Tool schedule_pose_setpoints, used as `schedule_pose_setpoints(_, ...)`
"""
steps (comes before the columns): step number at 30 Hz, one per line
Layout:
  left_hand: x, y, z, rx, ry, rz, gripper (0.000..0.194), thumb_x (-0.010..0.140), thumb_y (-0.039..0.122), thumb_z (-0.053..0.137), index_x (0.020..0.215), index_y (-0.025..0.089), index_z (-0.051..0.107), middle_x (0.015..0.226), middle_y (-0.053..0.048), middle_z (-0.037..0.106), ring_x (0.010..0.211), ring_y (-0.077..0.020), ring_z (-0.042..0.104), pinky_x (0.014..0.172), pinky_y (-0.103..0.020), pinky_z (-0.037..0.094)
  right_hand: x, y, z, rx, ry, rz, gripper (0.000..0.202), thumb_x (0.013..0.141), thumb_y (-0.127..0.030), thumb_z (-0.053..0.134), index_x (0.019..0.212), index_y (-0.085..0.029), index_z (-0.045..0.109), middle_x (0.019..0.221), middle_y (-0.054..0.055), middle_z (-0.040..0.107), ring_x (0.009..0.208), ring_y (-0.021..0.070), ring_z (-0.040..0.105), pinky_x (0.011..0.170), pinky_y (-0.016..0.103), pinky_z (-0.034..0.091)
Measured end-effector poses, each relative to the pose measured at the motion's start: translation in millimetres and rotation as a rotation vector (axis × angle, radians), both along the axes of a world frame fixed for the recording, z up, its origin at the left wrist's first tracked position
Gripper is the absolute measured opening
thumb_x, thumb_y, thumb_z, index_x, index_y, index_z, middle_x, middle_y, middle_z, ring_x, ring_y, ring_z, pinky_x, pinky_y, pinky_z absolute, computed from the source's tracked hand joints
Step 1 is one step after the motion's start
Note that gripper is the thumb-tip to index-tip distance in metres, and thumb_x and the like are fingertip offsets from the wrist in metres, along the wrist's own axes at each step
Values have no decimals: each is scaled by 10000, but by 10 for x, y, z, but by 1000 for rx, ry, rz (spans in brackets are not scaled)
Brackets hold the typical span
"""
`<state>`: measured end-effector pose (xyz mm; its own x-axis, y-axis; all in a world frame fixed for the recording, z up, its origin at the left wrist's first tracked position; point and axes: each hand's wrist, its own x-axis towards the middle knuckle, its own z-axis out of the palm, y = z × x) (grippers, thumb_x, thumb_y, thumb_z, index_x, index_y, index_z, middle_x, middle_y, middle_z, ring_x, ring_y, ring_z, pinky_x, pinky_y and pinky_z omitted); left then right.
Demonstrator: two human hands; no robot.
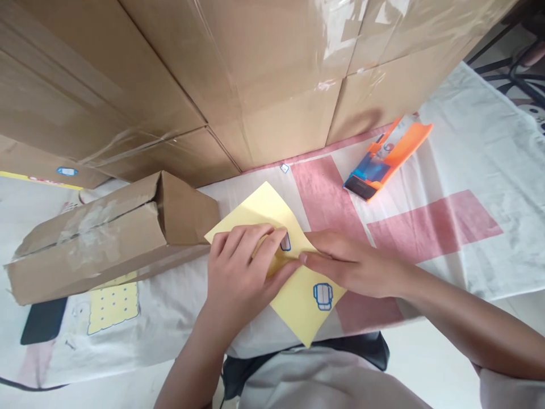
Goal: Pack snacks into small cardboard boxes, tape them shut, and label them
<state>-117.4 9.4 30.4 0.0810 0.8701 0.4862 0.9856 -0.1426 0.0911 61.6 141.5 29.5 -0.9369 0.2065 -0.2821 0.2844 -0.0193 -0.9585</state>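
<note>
A yellow sheet with small blue-outlined drawings lies at a slant near the table's front edge, under both hands. My left hand is on its left part, fingers bent and pressed together on the paper, the thumb reaching toward the middle. My right hand pinches the sheet's right edge, with the thumb on top and the fingers partly hidden behind it. Between the hands the paper is bent upward. One blue drawing shows beside my left fingertips, another lower down on the sheet.
Large taped cardboard boxes stand along the back. An opened long carton lies at the left, near a dark phone-like object and a yellow dotted paper. An orange and blue holder lies at the right on the cloth.
</note>
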Motion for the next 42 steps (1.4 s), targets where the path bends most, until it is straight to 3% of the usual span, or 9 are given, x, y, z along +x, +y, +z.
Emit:
schedule_pose_setpoints(4, 19, 47, -103, -19, -102, -43, 238, 892, 296, 779, 1091, 203, 687, 976, -25, 778, 868, -192, 679, 758, -364, 385, 0, -9, -25, 212, 141, 14, 306, 1070, -295, 411, 829, -181, 561, 859, 24, 586, 775, 145, 560, 677, 284, 452)
schedule_pose_setpoints(10, -9, 10, -105, -83, -225, -67, 113, 931, 216, 744, 1035, 233, 704, 941, 21, 783, 830, -147, 668, 756, -347, 371, -2, -13, -54, 477, 210, 12, 315, 1055, -175, 406, 800, -188, 591, 935, 65, 612, 944, 197, 581, 852, 355, 492)
schedule_pose_setpoints(15, -44, 12, -129, -70, -297, -47, 94, 947, 129, 695, 933, 217, 665, 869, 14, 749, 814, -146, 629, 774, -336, 398, 5, -9, -60, 539, 182, -10, 302, 1050, -191, 409, 802, -189, 581, 869, 62, 625, 837, 188, 576, 749, 339, 470)
schedule_pose_setpoints(20, -95, -5, -166, 30, -301, 34, 109, 948, 115, 672, 939, 220, 644, 854, -7, 726, 790, -154, 615, 729, -331, 389, 39, 156, -169, 490, -83, -294, 183, 961, -200, 496, 785, -201, 547, 671, -8, 577, 600, 141, 555, 543, 284, 354)
schedule_pose_setpoints(25, -138, -9, -212, 64, -301, 90, 86, 952, 144, 673, 955, 223, 640, 735, 30, 664, 662, -123, 569, 680, -301, 386, 67, 384, -216, 533, -142, -517, 100, 882, -206, 559, 784, -211, 581, 672, 15, 613, 610, 179, 575, 515, 288, 351)
schedule_pose_setpoints(28, -122, 17, -266, 104, -218, 85, 183, 929, 274, 743, 1077, 214, 655, 724, 24, 640, 656, -137, 567, 659, -298, 384, 66, 357, -158, 407, -121, -468, 92, 896, -226, 561, 828, -203, 618, 712, 20, 643, 642, 189, 602, 522, 287, 369)
schedule_pose_setpoints(31, -83, 50, -326, 100, -182, 104, 316, 923, 397, 749, 1141, 190, 654, 761, -1, 661, 690, -155, 586, 675, -305, 410, 57, 210, -73, 332, -38, -314, 98, 931, -236, 556, 886, -193, 631, 767, 5, 648, 657, 158, 604, 548, 270, 395)
schedule_pose_setpoints(35, -69, 77, -376, 98, -190, 157, 81, 972, 289, 669, 985, 210, 677, 727, 9, 663, 673, -141, 580, 666, -303, 396, 60, 37, 5, 339, 49, -132, 125, 990, -227, 517, 971, -198, 637, 777, -26, 632, 629, 106, 578, 565, 239, 398)
schedule_pose_setpoints(42, -117, 78, -365, 142, -255, 202, 154, 979, 196, 610, 847, 212, 686, 685, 13, 660, 609, -119, 536, 632, -283, 413, 97, 231, -179, 427, -31, -257, 195, 922, -202, 542, 1071, -194, 667, 931, 36, 728, 789, 190, 686, 627, 280, 488)
